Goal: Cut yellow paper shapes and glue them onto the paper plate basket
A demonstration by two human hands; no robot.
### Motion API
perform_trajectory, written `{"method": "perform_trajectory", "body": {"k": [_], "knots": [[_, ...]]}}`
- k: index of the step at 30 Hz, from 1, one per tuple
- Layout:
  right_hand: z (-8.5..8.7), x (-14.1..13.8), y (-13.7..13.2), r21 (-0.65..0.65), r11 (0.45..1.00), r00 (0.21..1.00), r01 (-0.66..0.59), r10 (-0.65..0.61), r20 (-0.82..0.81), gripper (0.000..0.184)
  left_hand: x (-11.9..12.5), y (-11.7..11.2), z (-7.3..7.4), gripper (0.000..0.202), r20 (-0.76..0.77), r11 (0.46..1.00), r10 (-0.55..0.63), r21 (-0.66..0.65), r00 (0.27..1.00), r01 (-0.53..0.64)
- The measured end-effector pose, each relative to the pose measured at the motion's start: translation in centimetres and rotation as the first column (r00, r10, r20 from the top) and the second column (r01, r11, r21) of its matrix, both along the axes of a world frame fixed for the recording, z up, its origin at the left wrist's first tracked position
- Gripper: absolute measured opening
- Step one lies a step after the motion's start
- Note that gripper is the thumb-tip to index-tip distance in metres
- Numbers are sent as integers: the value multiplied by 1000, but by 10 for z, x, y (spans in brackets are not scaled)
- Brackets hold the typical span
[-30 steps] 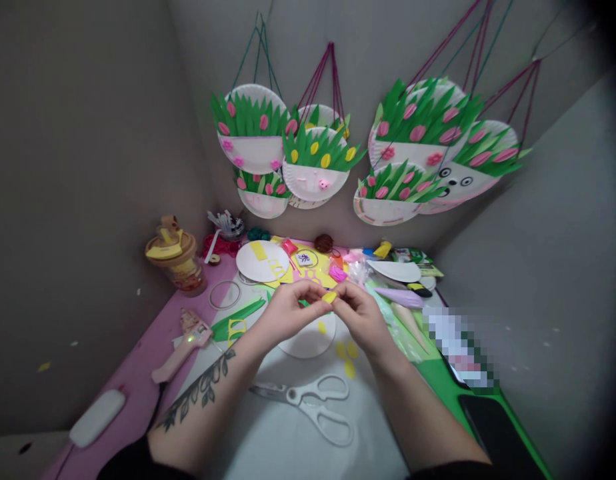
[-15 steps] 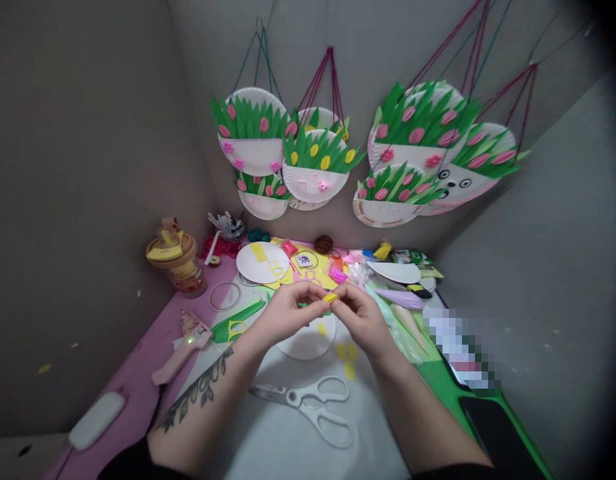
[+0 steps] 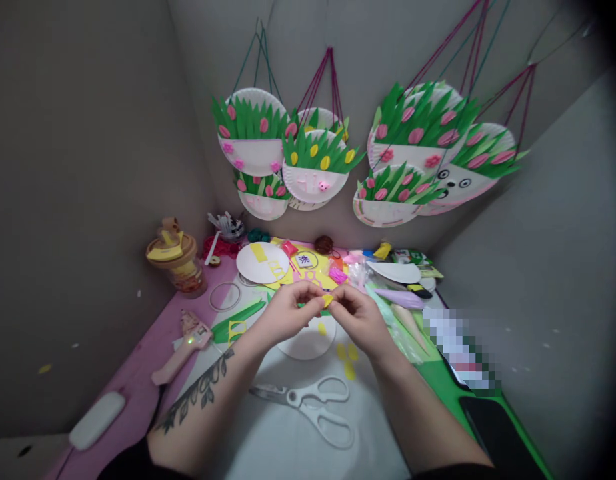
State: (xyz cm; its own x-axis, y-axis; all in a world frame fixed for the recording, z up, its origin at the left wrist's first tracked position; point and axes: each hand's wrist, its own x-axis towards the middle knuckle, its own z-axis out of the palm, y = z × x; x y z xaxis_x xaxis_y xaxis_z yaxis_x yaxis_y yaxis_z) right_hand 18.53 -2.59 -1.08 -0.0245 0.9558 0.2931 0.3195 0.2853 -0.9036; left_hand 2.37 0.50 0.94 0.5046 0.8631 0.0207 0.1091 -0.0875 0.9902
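Paper baskets (image 3: 315,184) hang by the wall (image 3: 88,167). The left hand (image 3: 289,311) and right hand (image 3: 362,319) pinch a yellow piece (image 3: 327,301) with their fingers (image 3: 314,309). White scissors (image 3: 294,397) lie near.

Papercraft corner: scissors (image 3: 294,398), glue gun (image 3: 184,351)
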Motion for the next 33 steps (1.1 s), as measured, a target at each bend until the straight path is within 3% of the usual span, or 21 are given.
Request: {"method": "perform_trajectory", "body": {"k": [5, 12, 19, 23, 33], "knots": [[0, -1, -1, -10, 1000, 1000, 27, -27, 3, 12, 0, -2, 1, 19, -96, 989, 55, 144, 994, -41], [1, -2, -1, -5, 999, 999, 50, -50, -19, 13, 2, -5, 1, 23, -222, 929, 111, 370, 969, -21], [3, -3, -1, -1, 996, 993, 88, -88, -80, 18, 1, -4, 0, 21, -161, 944, 119, 325, 980, -61], [4, -2, 0, -29, 996, 980, 89, -93, -176, 20, 0, -1, 0, 24, -56, 972, 131, 204, 990, -117], [1, -4, -1, 5, 993, 988, 122, -121, -95, 12, 1, -2, 1, 28, -30, 988, 97, 125, 995, -92]]}}
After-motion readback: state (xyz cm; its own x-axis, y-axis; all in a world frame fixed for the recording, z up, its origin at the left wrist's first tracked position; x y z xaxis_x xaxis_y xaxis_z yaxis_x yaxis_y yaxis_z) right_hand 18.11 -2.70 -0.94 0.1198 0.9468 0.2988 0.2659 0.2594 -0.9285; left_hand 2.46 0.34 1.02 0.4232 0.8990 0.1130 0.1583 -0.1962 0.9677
